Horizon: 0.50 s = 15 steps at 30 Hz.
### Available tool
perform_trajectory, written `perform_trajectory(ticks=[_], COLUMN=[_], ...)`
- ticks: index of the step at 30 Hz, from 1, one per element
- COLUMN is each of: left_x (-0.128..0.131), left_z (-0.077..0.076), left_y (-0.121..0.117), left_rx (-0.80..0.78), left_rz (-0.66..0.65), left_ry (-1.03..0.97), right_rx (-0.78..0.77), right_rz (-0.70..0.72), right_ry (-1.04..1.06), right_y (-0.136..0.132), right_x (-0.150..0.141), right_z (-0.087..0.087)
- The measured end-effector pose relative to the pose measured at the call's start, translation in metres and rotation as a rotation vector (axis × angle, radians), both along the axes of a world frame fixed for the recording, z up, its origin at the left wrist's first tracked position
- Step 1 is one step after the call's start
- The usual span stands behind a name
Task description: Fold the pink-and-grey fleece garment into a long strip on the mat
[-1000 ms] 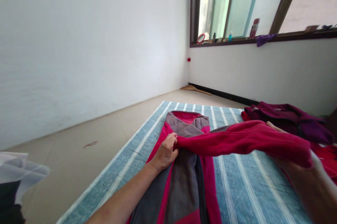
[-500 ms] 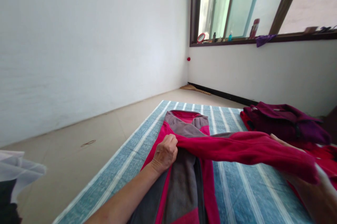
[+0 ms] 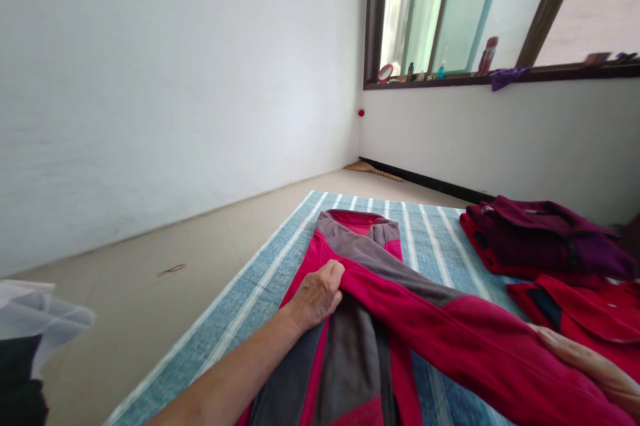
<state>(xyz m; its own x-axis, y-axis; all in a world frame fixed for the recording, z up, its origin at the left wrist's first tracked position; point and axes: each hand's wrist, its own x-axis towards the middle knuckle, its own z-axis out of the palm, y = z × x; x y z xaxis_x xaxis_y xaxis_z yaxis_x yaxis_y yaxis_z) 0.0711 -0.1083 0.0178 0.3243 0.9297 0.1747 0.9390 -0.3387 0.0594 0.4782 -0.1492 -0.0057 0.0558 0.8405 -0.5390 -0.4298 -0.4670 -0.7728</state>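
Left fingers: I have them curled closed on a fold of the red-and-grey jacket, just below its shoulder.
Right hand: I see its fingers stretched along the edge of the sleeve; cloth hides part of the hand, so from my end I cannot tell whether they grip.
Jacket: it lies lengthwise on the striped sheet, collar at the far end, lower part running out of my view.
Sleeve: it slants from the shoulder toward my lower right.
Folded clothes: I see a purple garment beyond the right hand, and a red garment nearer to it.
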Motion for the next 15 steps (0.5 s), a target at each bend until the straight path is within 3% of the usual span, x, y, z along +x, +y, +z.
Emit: perform_trajectory(ticks=[4,7,10,13,15], left_x=[0.01,0.01,0.006,0.002,0.0], left_z=[0.002,0.002,0.002,0.002,0.002], left_y=[0.0,0.001,0.002,0.002,0.002], left_rx=[-0.015,-0.031,-0.041,-0.055,-0.065], left_rz=[0.039,0.017,-0.016,-0.058,-0.076], left_ry=[0.08,0.109,0.109,0.093,0.075], right_rx=[0.034,0.053,0.162,0.413,0.694], right_rz=[0.062,0.278,0.477,0.405,0.351], right_ry=[-0.035,-0.237,-0.71,-1.277,-1.535], right_y=[-0.005,-0.002,0.0,-0.009,-0.02], right_x=[0.0,0.007,0.012,0.006,-0.007], right_z=[0.0,-0.01,-0.021,-0.029,-0.034])
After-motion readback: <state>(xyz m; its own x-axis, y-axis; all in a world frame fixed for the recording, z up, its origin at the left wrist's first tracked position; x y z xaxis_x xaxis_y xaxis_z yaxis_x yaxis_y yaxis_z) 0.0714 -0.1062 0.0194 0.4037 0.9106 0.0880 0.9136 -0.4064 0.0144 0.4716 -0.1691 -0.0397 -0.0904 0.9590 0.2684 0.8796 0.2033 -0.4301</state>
